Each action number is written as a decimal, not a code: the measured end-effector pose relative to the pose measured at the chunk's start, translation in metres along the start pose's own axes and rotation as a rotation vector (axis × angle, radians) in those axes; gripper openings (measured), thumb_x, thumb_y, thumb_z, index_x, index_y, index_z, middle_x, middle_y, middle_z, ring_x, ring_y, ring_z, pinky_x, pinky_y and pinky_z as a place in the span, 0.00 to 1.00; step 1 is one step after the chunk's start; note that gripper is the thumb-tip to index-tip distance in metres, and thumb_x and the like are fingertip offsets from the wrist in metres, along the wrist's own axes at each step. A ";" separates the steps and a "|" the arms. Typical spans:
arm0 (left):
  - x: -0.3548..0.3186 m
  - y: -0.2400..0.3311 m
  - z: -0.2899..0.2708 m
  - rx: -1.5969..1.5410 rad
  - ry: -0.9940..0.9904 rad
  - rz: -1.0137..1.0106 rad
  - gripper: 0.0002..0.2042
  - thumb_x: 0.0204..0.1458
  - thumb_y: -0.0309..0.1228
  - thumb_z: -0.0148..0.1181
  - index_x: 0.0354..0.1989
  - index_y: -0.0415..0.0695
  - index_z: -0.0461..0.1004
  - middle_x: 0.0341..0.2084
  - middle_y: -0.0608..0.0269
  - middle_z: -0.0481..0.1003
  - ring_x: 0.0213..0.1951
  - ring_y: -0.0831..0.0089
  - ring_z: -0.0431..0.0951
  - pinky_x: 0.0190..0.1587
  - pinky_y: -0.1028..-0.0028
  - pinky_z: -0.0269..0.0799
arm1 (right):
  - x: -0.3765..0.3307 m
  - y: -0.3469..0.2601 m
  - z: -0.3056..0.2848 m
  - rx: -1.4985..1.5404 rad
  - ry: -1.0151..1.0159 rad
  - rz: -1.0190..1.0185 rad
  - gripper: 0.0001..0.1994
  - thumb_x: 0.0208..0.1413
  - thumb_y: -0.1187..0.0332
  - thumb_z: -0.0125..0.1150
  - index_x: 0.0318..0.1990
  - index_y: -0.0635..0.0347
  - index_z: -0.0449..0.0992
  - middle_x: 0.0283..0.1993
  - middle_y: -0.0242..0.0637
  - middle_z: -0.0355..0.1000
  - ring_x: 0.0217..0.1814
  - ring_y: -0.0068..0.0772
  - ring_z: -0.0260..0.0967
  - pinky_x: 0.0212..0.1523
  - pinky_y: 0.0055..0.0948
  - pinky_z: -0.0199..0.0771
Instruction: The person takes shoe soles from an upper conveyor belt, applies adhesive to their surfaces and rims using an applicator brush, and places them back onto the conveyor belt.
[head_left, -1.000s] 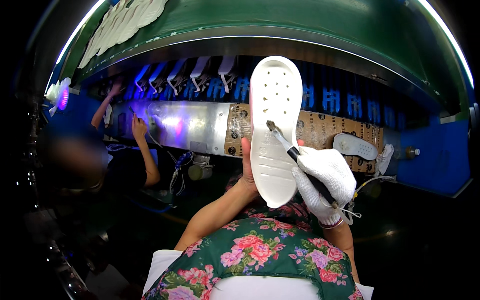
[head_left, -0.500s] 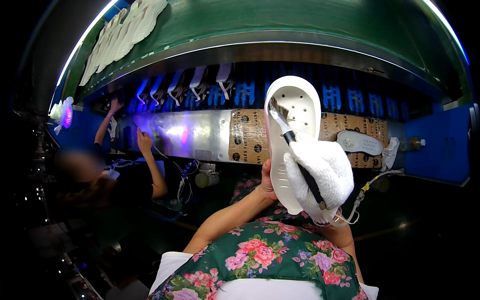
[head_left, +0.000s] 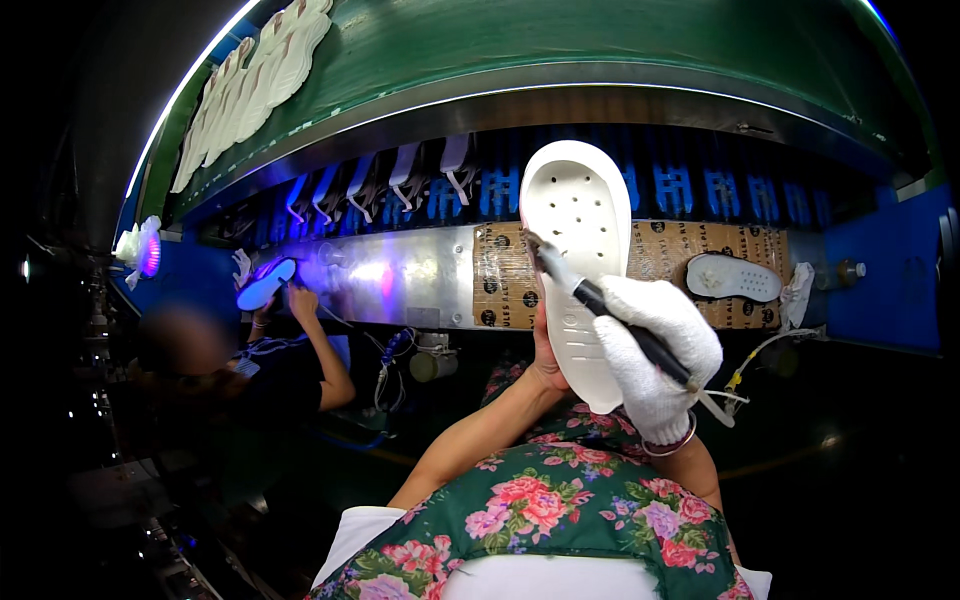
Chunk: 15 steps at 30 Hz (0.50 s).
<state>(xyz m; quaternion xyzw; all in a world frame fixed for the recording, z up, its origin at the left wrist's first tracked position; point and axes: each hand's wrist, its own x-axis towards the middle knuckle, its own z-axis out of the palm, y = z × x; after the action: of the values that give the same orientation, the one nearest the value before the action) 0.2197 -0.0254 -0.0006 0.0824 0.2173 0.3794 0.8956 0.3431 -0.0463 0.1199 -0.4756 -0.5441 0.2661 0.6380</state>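
Note:
In front of me a white shoe sole with several small holes in its wide end stands nearly upright, its inner face towards me. My bare left hand grips its left edge near the middle, the fingers mostly behind it. A white knitted glove covers my right hand, which is closed around the dark handle of a brush. The brush's bristle end touches or lies right by the sole's left rim. A thin pale tube runs off the back end of the handle.
Behind lies a bench of metal and printed cardboard, bearing another pale sole at right. Blue racks line the back under a green shelf with pale soles. At left, a co-worker's hands are by a blue-lit sole.
The brush has moved from inside the sole's wide end down to its left rim. The sole has shifted slightly. At left, a blue-lit sole has come into view by the co-worker's hands.

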 end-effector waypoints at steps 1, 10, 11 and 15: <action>0.001 -0.002 -0.005 -0.011 -0.016 -0.015 0.50 0.40 0.74 0.57 0.68 0.53 0.60 0.63 0.54 0.67 0.62 0.56 0.69 0.68 0.54 0.62 | 0.000 0.007 -0.002 -0.089 0.024 -0.090 0.13 0.46 0.82 0.68 0.42 0.68 0.79 0.41 0.47 0.79 0.41 0.38 0.78 0.43 0.31 0.77; 0.012 0.000 -0.026 -0.420 -0.327 0.007 0.44 0.52 0.70 0.49 0.70 0.49 0.58 0.64 0.52 0.65 0.64 0.54 0.67 0.68 0.52 0.61 | -0.002 0.013 0.005 0.023 -0.026 -0.023 0.14 0.45 0.78 0.71 0.42 0.64 0.81 0.40 0.44 0.80 0.39 0.37 0.79 0.40 0.32 0.78; 0.011 0.004 -0.023 -0.381 -0.324 -0.011 0.46 0.50 0.70 0.50 0.70 0.49 0.57 0.65 0.52 0.64 0.64 0.54 0.67 0.68 0.52 0.61 | 0.000 0.015 0.004 -0.060 -0.003 -0.103 0.14 0.45 0.78 0.71 0.42 0.64 0.81 0.40 0.43 0.80 0.38 0.38 0.79 0.40 0.31 0.78; 0.015 0.006 -0.017 -0.288 -0.305 0.038 0.50 0.47 0.71 0.54 0.71 0.48 0.54 0.66 0.48 0.62 0.64 0.52 0.66 0.68 0.51 0.61 | 0.002 0.015 0.002 -0.303 -0.048 -0.276 0.14 0.44 0.78 0.71 0.41 0.62 0.82 0.41 0.43 0.80 0.41 0.40 0.79 0.43 0.33 0.77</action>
<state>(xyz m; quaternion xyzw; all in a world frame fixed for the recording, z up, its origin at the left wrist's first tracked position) 0.2173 -0.0111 -0.0186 0.0140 0.0212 0.4064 0.9133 0.3444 -0.0385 0.1074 -0.4806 -0.6529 0.1022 0.5765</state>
